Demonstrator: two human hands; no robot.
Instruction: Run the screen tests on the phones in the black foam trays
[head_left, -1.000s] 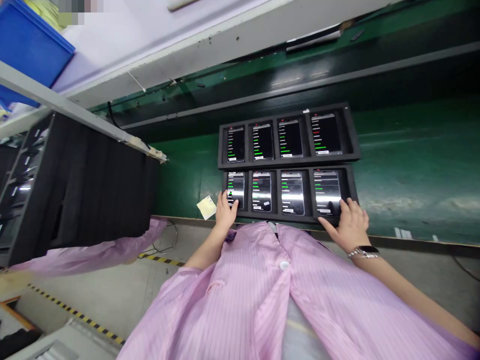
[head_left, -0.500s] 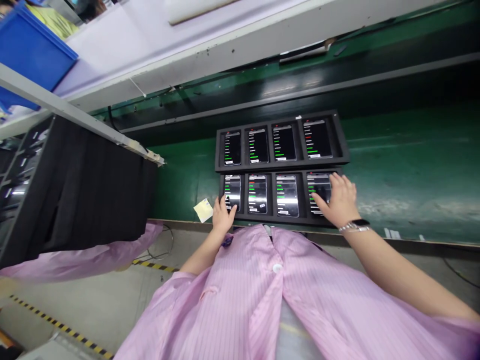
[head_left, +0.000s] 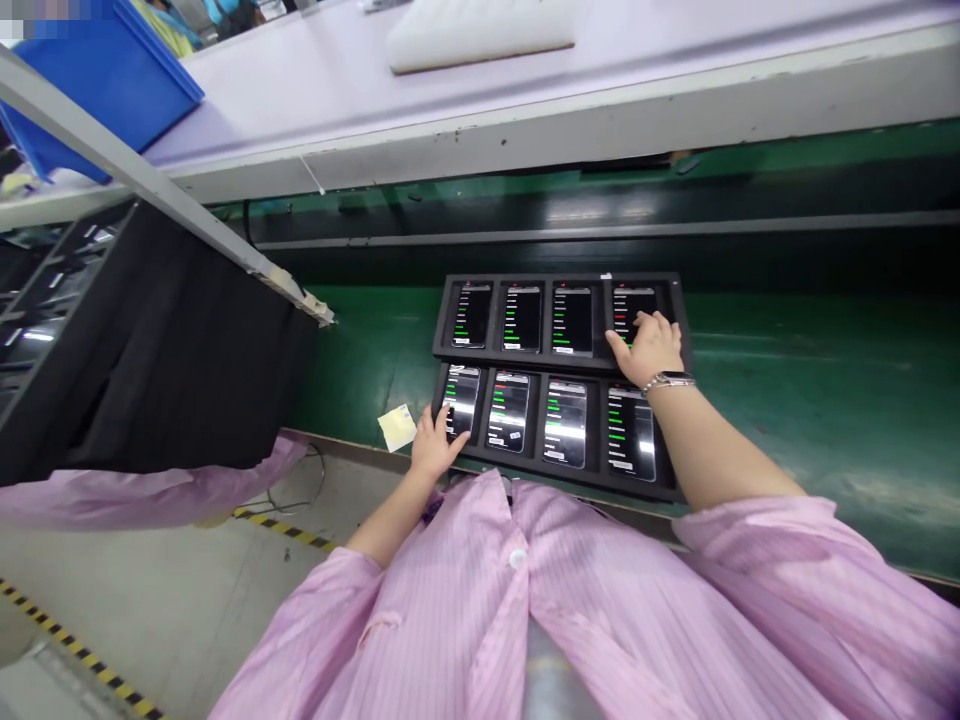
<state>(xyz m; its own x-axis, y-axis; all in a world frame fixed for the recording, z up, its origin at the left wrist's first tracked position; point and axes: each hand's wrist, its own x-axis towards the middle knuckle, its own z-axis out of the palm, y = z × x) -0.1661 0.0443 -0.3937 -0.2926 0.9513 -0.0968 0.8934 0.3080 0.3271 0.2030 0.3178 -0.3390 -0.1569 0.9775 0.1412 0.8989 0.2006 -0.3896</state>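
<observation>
Two black foam trays lie one behind the other on the green bench, each with a row of smartphones showing lines of white and green text. My right hand (head_left: 651,348) rests with fingers spread over the rightmost phone (head_left: 624,305) of the far tray (head_left: 495,362), hiding its lower part. My left hand (head_left: 436,442), fingers apart, lies at the left end of the near tray (head_left: 471,452), by the leftmost phone (head_left: 463,390). In that row the phone (head_left: 510,410) second from left bears a small white label. Neither hand grips anything.
A yellow paper note (head_left: 397,428) lies left of my left hand. Farther left stand stacked black trays (head_left: 202,350) beside a metal post (head_left: 150,180). A shelf (head_left: 480,140) runs above the bench's back, holding a blue bin (head_left: 112,90). A person's pink sleeve (head_left: 165,495) shows below the stack.
My right hand has moved from the near tray's rightmost phone to the far tray's rightmost phone. My left hand stays at the near tray's left end. The camera view has shifted.
</observation>
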